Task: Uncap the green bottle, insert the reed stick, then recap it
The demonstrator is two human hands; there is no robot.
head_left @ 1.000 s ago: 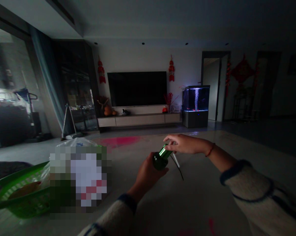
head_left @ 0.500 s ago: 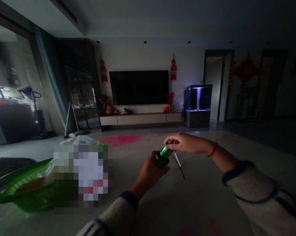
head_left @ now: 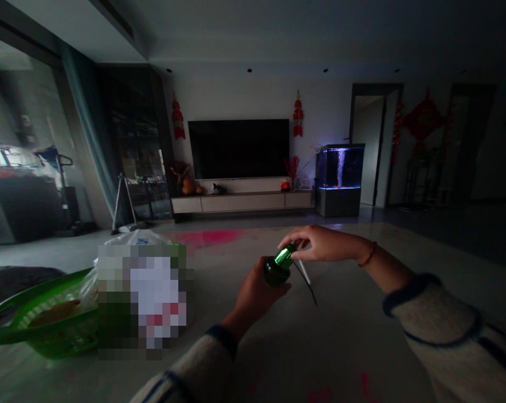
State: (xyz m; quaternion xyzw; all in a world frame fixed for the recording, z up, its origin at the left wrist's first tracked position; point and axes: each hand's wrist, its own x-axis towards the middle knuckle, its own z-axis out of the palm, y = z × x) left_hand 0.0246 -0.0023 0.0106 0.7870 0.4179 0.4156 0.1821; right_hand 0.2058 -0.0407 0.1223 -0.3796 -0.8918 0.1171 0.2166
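My left hand is wrapped round the dark green, rounded body of a small bottle, held tilted above the table. On top of the bottle is a shiny bright green cap. The fingers and thumb of my right hand close on this cap from the right. Whether the cap sits tight on the bottle or is loose cannot be made out. Just behind the hands, a thin white stick-like thing and a black cord lie on the table.
A green plastic basket stands on the pale table at the left, beside a clear plastic bag and a blurred-out patch. Pink stains mark the tabletop. Beyond are a television, a low cabinet and a lit aquarium.
My right hand and the green cap have shifted very slightly, the fingers turning a little round the cap. The left hand keeps its hold on the bottle. The view has moved slightly.
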